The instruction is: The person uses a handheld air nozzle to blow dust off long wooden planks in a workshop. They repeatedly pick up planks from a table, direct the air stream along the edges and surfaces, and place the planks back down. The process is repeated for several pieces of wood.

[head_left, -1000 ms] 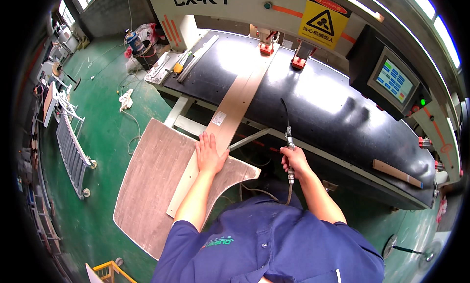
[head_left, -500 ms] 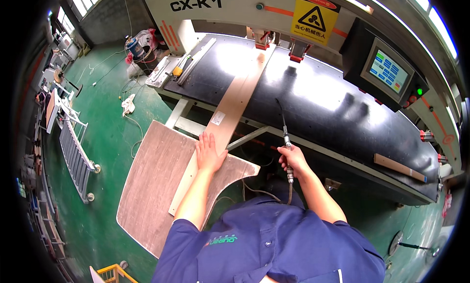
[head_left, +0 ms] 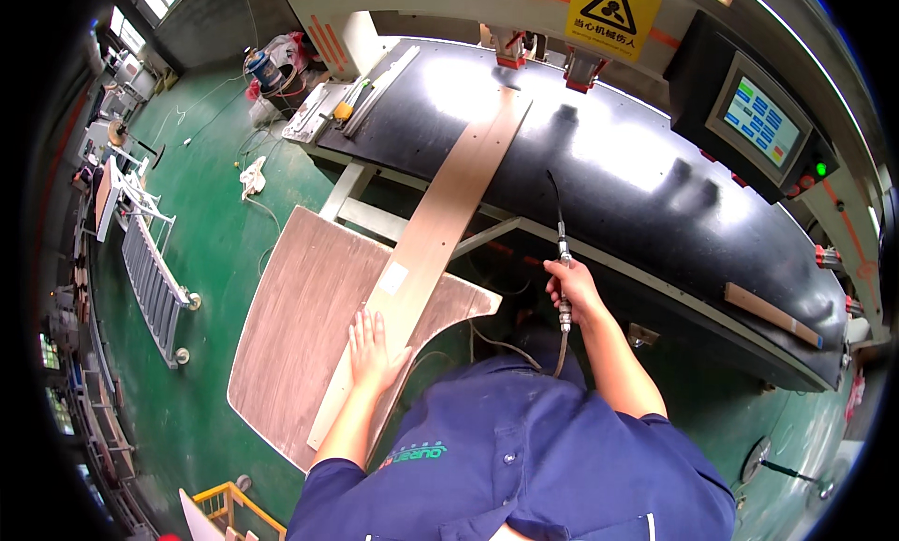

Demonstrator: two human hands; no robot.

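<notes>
The left hand (head_left: 376, 352) lies palm down at the lower centre of the frame, with its fingers extended, and it presses on nothing but the near part of a long wooden board (head_left: 442, 208). This board runs slantwise from the lower left of centre to the upper centre, across a wood-grain panel (head_left: 304, 302) and onto a black worktable (head_left: 623, 199). The right hand (head_left: 575, 290), right of centre, is closed around a metal air gun (head_left: 563, 252), whose thin nozzle points upward in the frame; the elbow is bent. At the upper centre, red-footed clamps (head_left: 582, 73) hang near the board's far end. A control screen (head_left: 760, 127) stands at the upper right, and a short wooden strip (head_left: 773, 314) lies below it.
</notes>
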